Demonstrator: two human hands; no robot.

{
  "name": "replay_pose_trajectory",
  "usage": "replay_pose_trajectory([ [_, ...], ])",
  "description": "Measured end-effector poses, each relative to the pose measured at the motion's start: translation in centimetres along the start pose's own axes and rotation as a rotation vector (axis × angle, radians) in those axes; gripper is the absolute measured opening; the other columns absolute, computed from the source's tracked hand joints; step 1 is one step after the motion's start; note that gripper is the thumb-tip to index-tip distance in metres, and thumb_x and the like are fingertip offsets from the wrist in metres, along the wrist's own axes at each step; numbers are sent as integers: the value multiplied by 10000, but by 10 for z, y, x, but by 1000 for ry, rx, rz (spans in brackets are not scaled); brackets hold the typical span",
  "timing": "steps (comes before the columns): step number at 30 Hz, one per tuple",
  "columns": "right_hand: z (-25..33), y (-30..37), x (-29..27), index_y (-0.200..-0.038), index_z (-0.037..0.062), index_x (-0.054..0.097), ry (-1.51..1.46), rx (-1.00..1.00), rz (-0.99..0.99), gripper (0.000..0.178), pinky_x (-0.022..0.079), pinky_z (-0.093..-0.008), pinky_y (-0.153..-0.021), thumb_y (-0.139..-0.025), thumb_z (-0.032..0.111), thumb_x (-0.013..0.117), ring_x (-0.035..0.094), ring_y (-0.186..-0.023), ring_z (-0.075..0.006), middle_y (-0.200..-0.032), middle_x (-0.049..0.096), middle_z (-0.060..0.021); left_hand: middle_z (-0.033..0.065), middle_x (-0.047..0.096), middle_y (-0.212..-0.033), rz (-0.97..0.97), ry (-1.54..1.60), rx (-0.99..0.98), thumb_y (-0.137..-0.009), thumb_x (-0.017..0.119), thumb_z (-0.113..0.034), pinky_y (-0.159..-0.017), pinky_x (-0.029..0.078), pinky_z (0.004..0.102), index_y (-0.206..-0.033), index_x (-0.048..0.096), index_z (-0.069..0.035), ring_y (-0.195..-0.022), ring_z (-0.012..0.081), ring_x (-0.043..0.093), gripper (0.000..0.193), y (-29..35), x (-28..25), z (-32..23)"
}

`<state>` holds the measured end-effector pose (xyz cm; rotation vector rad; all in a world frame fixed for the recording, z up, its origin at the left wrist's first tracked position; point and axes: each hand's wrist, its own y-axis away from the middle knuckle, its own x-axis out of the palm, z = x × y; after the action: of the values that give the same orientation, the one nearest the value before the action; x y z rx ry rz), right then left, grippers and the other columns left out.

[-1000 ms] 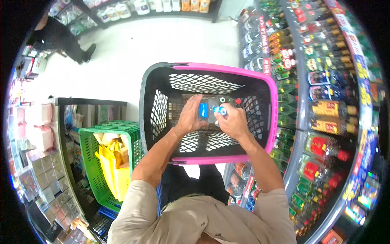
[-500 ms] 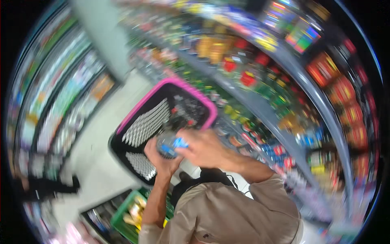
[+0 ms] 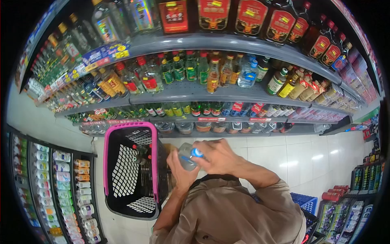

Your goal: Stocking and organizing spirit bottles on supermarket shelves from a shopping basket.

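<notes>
Close in front of my body, a clear bottle with a blue cap (image 3: pixel 186 157) is held in both hands. My left hand (image 3: pixel 181 173) is wrapped round its body, hiding part of it. At the cap end, the fingers of my right hand (image 3: pixel 217 156) are closed round the blue top. Left of my hands stands a deep black shopping basket with a pink rim (image 3: pixel 107 162). Inside it, near the far side, are several small bottles with red caps (image 3: pixel 142 155). The bottle in my hands is outside the basket, to the right of its rim.
Ahead stretches a grey shelf unit (image 3: pixel 174 96) carrying many liquor bottles. A side shelf (image 3: pixel 65 187) of white and coloured containers stands at the left. A blue basket (image 3: pixel 305 202) is behind me at the right, by shelves of packs (image 3: pixel 337 219). Pale floor tiles (image 3: pixel 300 152) lie between.
My view has turned, and the liquor shelf that ran down the right now lies straight ahead. The basket sits further left of my hands. Both hands still hold the bottle.
</notes>
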<state>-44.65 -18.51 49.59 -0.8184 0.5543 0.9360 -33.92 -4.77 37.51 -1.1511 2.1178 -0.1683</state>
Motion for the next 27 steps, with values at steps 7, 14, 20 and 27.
replay_pose_trajectory([
  [7,-88,21,-101,-1098,35,595,234,71,-64,371,502,-407,-587,-789,181,740,650,-629,-325,-844,678,-159,237,441,-1331,220,183,66,-616,875,-157,-1021,376,479,-1395,361,4,-1231,403,418,947,-44,122,-66],
  [14,-187,11,-201,-1085,48,594,217,82,-19,344,488,-402,-546,-779,118,735,635,-601,-321,-804,646,-145,211,525,-1261,308,337,152,-698,798,-78,-999,385,463,-1327,466,-10,-1176,390,487,715,-108,240,-117],
  [20,-242,-21,-249,-1093,39,580,358,55,139,345,482,-445,-576,-792,138,717,625,-696,-388,-828,635,-179,190,595,-1157,302,388,5,-740,760,-59,-913,455,419,-1258,537,-29,-1056,352,574,564,-155,289,-138],
  [27,-270,-53,-248,-1090,-14,582,280,4,183,354,501,-483,-700,-806,169,689,635,-771,-423,-831,657,-213,166,605,-1126,314,374,-24,-742,766,-46,-856,504,379,-1210,566,-22,-1017,302,605,509,-191,304,-127],
])
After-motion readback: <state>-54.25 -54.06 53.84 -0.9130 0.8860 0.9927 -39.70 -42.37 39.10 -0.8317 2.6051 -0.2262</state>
